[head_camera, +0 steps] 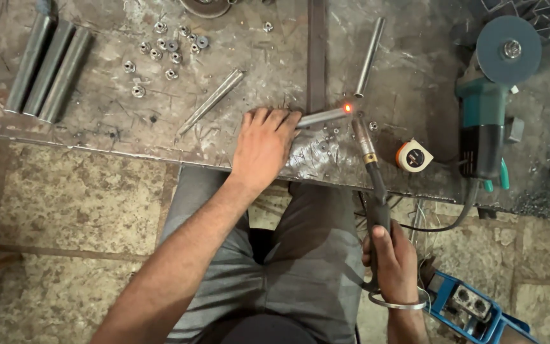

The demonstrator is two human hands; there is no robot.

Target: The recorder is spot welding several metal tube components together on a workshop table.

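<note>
My left hand [263,143] presses down on a short steel tube [323,117] lying on the scarred metal workbench [97,121]. The tube's right end glows orange at a small hot spot [347,108]. My right hand [391,258] grips the black handle of a welding torch [369,159], whose nozzle points up at the glowing tube end. A metal bangle circles my right wrist.
Another tube [370,56] lies just beyond the hot spot. A tapered rod [212,100], three thick pipes [49,67] and several nuts [163,51] lie at the left. A teal angle grinder [493,102] and tape measure [413,156] sit at the right; a blue box [472,309] is on the floor.
</note>
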